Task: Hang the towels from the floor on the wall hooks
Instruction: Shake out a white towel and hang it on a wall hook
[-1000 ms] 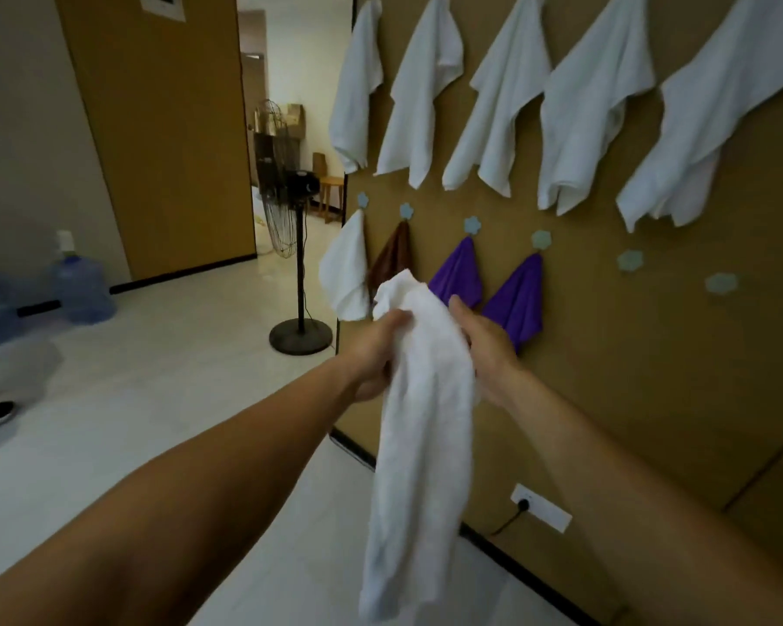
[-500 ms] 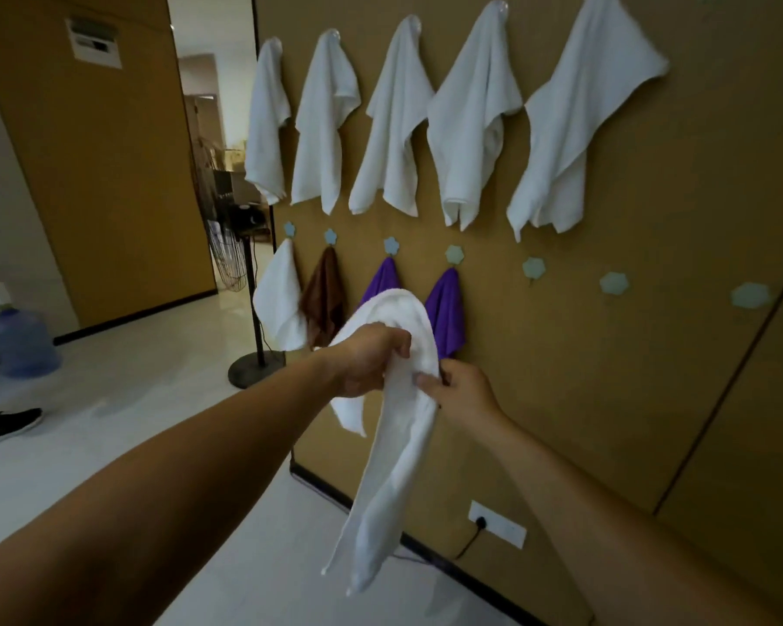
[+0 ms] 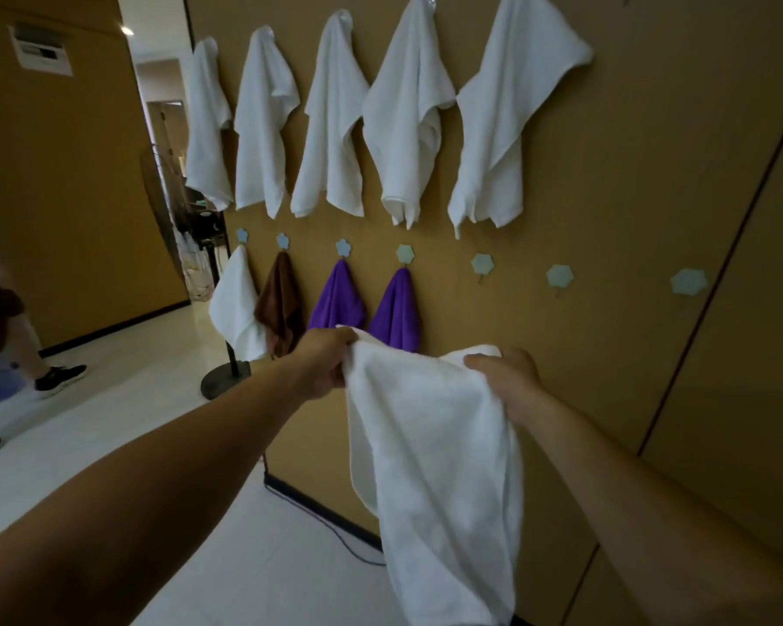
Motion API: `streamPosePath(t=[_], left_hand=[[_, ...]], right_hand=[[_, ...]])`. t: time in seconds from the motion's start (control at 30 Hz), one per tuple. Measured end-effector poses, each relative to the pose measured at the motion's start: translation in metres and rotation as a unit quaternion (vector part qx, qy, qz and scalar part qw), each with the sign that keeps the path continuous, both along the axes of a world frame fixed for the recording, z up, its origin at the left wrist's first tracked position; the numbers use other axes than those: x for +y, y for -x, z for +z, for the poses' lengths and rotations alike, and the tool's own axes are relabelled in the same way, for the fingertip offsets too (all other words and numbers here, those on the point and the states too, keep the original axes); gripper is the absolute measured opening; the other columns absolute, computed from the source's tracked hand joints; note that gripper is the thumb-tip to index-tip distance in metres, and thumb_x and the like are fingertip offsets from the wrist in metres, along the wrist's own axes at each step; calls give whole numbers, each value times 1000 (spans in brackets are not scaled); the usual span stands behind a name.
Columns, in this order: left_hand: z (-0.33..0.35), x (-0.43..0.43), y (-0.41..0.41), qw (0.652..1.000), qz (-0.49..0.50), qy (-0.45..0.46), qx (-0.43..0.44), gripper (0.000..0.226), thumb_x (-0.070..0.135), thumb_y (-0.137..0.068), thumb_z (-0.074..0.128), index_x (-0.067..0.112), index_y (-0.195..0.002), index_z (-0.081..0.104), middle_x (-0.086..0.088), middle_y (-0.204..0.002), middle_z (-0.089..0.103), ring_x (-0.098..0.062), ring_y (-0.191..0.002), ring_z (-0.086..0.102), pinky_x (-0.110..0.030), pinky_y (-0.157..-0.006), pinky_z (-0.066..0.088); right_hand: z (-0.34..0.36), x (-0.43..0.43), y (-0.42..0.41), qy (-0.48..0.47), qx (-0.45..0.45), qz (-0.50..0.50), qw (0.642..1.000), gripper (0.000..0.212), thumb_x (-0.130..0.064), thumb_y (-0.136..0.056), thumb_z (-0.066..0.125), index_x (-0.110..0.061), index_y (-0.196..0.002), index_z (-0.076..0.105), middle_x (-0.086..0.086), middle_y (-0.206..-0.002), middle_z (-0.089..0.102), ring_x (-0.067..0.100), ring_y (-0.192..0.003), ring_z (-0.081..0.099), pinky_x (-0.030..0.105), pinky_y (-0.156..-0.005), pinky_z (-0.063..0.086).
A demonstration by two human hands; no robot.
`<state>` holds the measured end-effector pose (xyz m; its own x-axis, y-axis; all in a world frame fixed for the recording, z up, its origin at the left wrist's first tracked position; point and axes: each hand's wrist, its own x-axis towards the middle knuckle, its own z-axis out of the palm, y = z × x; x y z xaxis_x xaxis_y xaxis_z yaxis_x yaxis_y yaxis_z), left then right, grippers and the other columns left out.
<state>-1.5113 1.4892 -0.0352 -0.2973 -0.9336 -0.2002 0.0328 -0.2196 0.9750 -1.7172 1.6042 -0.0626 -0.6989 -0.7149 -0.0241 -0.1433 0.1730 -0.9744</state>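
A white towel (image 3: 430, 445) hangs spread between my hands in front of the brown wall. My left hand (image 3: 324, 361) grips its upper left corner and my right hand (image 3: 507, 381) grips its upper right edge. Above, several white towels (image 3: 407, 110) hang from the top row of hooks. On the lower row a small white towel (image 3: 233, 309), a brown one (image 3: 281, 300) and two purple ones (image 3: 396, 309) hang from hooks. Three pale hooks on that row are bare: one (image 3: 482, 264) just above my right hand, another (image 3: 559, 276) and a third (image 3: 689, 282) further right.
A standing fan's base (image 3: 224, 377) sits on the pale floor at the wall's left end. A dark cable (image 3: 335, 526) runs along the skirting below the towel. Another person's legs and dark shoes (image 3: 59, 377) are at the far left.
My hands have drawn apart and the towel, bunched before, is now spread wide between them. The view has shifted right along the wall. A person has walked into view at the left.
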Motion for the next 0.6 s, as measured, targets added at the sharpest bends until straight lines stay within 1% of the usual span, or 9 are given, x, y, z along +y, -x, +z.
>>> streamPosePath(t=[0.07,0.1,0.13,0.2,0.27,0.37,0.43,0.53,0.6], left_hand=[[1,-15,1,1000,12,11,-7,15,14,-94,56,7,-107,53,-9,-88,61,-23,-76,61,-33,-56,51],[1,-23,3,1000,11,15,-13,17,15,-94,57,5,-108,54,-10,-89,61,-23,-77,61,-32,-55,50],[0,-30,5,1000,9,18,-19,20,16,-93,57,3,-109,55,-11,-91,62,-24,-79,62,-32,-55,51],[-2,-42,12,1000,3,18,-25,27,20,-92,59,0,-110,58,-14,-97,64,-27,-84,64,-33,-57,53],[-4,-52,17,1000,-12,12,-27,31,24,-88,62,1,-109,59,-16,-104,65,-29,-91,65,-37,-65,56],[-3,-70,17,998,-24,24,-52,39,31,-83,67,3,-110,62,-16,-112,65,-33,-101,63,-46,-87,53],[0,-82,13,992,-2,66,-103,40,35,-84,65,4,-109,62,-15,-109,64,-33,-102,61,-47,-90,51],[8,-97,10,978,19,123,-167,44,41,-87,63,3,-108,58,-7,-88,57,-29,-86,58,-44,-84,50],[16,-102,14,984,8,116,-134,43,42,-86,65,5,-107,58,-7,-88,57,-25,-83,56,-42,-86,51]], right_hand=[[-5,7,25,-22,41,-36,998,16,-25,-83,67,-10,-82,61,10,-89,66,25,-77,63,36,-69,50],[-9,9,36,-39,61,-52,996,19,-24,-86,62,-6,-80,63,13,-88,66,25,-75,63,38,-67,51],[-12,12,45,-56,77,-62,993,22,-24,-88,58,-4,-85,66,16,-90,67,27,-77,64,41,-69,53],[-17,15,55,-55,73,-84,992,32,-25,-93,54,1,-108,67,19,-103,69,34,-88,67,45,-79,54],[-16,17,58,-22,42,-138,989,37,-27,-96,51,2,-116,63,21,-111,67,36,-97,65,46,-85,54],[-6,23,65,2,-52,-217,975,39,-26,-99,44,4,-119,60,23,-112,64,38,-97,63,46,-83,54],[5,31,72,19,-92,-226,970,37,-25,-99,45,2,-119,59,22,-115,63,37,-97,61,47,-85,53],[35,44,75,112,-115,-212,964,38,-30,-99,52,-2,-123,58,14,-121,61,30,-103,59,43,-92,50],[54,51,66,195,-104,-171,960,38,-39,-94,58,-8,-116,64,9,-120,64,25,-106,60,40,-99,48]])
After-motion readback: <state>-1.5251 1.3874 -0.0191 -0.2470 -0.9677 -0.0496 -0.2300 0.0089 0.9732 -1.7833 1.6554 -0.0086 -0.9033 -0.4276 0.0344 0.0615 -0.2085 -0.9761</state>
